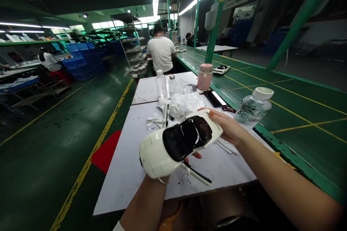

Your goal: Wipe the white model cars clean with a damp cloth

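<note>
White model car (176, 142), doors open, is held up between both hands' fingers, above the white table (121, 173). Far left of the fingers is a red seat (107, 151). Beyond them stand a slim bottle (161, 85) and crumpled plastic (187, 103). The left hand (193, 156) is under the car, its finger spread mostly hidden; the right hand (226, 126) curls closed around the right-hand end, a large bottle (255, 108) just right of its fingers.

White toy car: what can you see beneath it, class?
Beneath the white toy car, the left hand shows only wrist and some fingers, above the table; its palm is covered.
</note>
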Demonstrator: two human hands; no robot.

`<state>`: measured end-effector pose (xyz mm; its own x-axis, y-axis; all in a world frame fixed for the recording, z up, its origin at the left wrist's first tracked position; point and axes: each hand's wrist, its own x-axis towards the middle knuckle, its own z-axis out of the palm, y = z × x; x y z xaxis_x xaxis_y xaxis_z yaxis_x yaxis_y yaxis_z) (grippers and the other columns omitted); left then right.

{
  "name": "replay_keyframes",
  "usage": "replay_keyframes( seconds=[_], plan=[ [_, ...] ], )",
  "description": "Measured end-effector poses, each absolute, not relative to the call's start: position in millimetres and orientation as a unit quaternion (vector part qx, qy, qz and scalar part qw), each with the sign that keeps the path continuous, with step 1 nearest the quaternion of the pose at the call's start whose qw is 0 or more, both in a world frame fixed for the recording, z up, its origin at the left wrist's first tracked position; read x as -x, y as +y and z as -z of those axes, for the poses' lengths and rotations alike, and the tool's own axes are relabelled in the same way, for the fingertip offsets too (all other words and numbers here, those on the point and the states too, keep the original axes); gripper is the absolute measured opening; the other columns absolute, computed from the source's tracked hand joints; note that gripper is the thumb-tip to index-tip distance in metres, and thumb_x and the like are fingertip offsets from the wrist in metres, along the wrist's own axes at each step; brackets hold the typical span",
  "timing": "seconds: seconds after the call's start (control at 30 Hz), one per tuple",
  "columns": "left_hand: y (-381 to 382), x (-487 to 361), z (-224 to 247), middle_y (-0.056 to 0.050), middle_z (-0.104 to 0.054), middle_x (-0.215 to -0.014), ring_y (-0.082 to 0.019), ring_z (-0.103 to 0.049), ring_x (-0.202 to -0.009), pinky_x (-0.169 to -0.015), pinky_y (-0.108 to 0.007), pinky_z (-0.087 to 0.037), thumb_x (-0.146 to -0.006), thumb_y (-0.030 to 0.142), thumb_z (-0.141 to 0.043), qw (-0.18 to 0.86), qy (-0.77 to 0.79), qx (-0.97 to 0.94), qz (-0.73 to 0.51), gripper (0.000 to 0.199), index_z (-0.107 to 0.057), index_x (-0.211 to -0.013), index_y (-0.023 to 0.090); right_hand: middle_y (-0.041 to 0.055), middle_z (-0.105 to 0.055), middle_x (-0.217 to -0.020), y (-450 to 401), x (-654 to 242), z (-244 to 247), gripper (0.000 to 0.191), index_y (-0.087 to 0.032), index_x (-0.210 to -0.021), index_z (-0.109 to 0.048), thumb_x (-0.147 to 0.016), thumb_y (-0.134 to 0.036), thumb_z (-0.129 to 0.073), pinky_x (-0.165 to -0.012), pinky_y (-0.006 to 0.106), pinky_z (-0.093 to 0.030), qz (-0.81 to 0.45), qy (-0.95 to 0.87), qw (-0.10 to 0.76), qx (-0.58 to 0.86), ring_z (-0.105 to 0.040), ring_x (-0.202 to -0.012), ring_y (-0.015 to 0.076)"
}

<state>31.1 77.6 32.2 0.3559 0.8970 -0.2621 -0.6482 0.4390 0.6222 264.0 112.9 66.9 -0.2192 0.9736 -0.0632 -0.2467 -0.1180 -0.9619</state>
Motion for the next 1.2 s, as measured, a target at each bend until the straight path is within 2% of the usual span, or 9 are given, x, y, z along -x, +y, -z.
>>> replay_keyframes(
  seconds=[0.13,0.23,0.37,0.47,0.53,0.63,0.8,0.97,1.2],
  plan=[
    [84.3,-30.9,-42.1,-0.012,-0.074,-0.077,-0.031,-0.074,-0.075,-0.06,-0.036,-0.056,-0.081,0.03,-0.072,0.754,0.265,-0.314,-0.512,0.015,-0.074,-0.085,0.016,0.0071,-0.076,-0.101,103.3,-253.4,-47.0,0.036,-0.02,-0.11,-0.068,-0.087,-0.048,-0.067,-0.061,0.029,-0.058,-0.606,-0.389,0.548,0.426,-0.072,-0.078,0.0203],
    [88.5,-27.1,-44.8,-0.009,-0.074,-0.083,-0.023,-0.07,-0.072,-0.055,-0.027,-0.051,-0.072,0.019,-0.082,0.669,0.249,-0.419,-0.561,0.025,-0.074,-0.095,0.016,0.0074,-0.075,-0.11,90.6,-238.9,-41.1,0.037,-0.021,-0.114,-0.064,-0.09,-0.05,-0.063,-0.059,0.029,-0.059,-0.591,-0.363,0.571,0.438,-0.073,-0.081,0.0205],
    [89.8,-27.3,-40.5,-0.009,-0.072,-0.119,-0.024,-0.068,-0.103,-0.08,-0.032,-0.055,-0.083,0.037,-0.077,0.616,0.247,-0.438,-0.606,0.037,-0.071,-0.116,0.022,0.0078,-0.067,-0.132,58.0,-211.0,-38.8,0.046,-0.027,-0.131,-0.055,-0.095,-0.055,-0.054,-0.071,0.034,-0.065,-0.57,-0.38,0.592,0.425,-0.072,-0.103,0.0251],
    [89.0,-32.4,-40.6,-0.01,-0.065,-0.135,-0.029,-0.058,-0.128,-0.104,-0.039,-0.048,-0.091,0.055,-0.061,0.676,0.19,-0.348,-0.622,0.05,-0.068,-0.126,0.02,0.0091,-0.067,-0.131,34.0,-197.3,-32.8,0.055,-0.032,-0.145,-0.043,-0.096,-0.055,-0.052,-0.07,0.038,-0.066,-0.604,-0.409,0.561,0.391,-0.074,-0.099,0.0257],
    [88.0,-35.0,-43.1,-0.013,-0.063,-0.138,-0.032,-0.054,-0.132,-0.108,-0.045,-0.046,-0.094,0.061,-0.05,0.714,0.144,-0.291,-0.62,0.059,-0.067,-0.129,0.017,0.0088,-0.068,-0.129,25.5,-195.8,-26.4,0.061,-0.035,-0.149,-0.039,-0.094,-0.052,-0.059,-0.069,0.038,-0.066,-0.606,-0.461,0.525,0.38,-0.075,-0.094,0.0245],
    [85.7,-36.0,-45.9,-0.013,-0.06,-0.143,-0.034,-0.054,-0.133,-0.108,-0.05,-0.046,-0.096,0.063,-0.037,0.742,0.12,-0.245,-0.612,0.066,-0.064,-0.134,0.016,0.0077,-0.061,-0.142,23.9,-201.4,-18.2,0.065,-0.039,-0.149,-0.043,-0.09,-0.043,-0.069,-0.077,0.038,-0.066,-0.484,-0.586,0.509,0.404,-0.072,-0.105,0.0257],
    [79.9,-36.6,-42.7,-0.017,-0.066,-0.133,-0.031,-0.064,-0.116,-0.106,-0.047,-0.047,-0.095,0.069,-0.035,0.786,0.099,-0.24,-0.562,0.078,-0.06,-0.138,0.009,0.0063,-0.054,-0.151,26.1,-214.2,-15.0,0.065,-0.04,-0.148,-0.047,-0.089,-0.039,-0.072,-0.09,0.041,-0.065,-0.213,-0.732,0.505,0.405,-0.056,-0.134,0.0325],
    [76.9,-36.5,-40.2,-0.019,-0.07,-0.123,-0.031,-0.066,-0.11,-0.104,-0.046,-0.047,-0.094,0.072,-0.032,0.815,0.082,-0.251,-0.516,0.084,-0.056,-0.142,0.007,0.0143,-0.054,-0.149,22.0,-222.9,-11.9,0.087,-0.029,-0.158,-0.033,-0.084,-0.052,-0.073,-0.09,0.039,-0.064,-0.11,-0.789,0.482,0.364,-0.061,-0.128,0.0334],
    [75.2,-41.1,-46.8,-0.019,-0.072,-0.117,-0.032,-0.069,-0.1,-0.096,-0.047,-0.051,-0.095,0.07,-0.031,0.817,0.103,-0.241,-0.513,0.081,-0.057,-0.14,0.007,0.0164,-0.063,-0.139,23.0,-225.2,-12.9,0.071,-0.022,-0.156,-0.038,-0.095,-0.057,-0.054,-0.083,0.027,-0.063,-0.03,-0.784,0.5,0.367,-0.073,-0.109,0.0248]
  ],
)
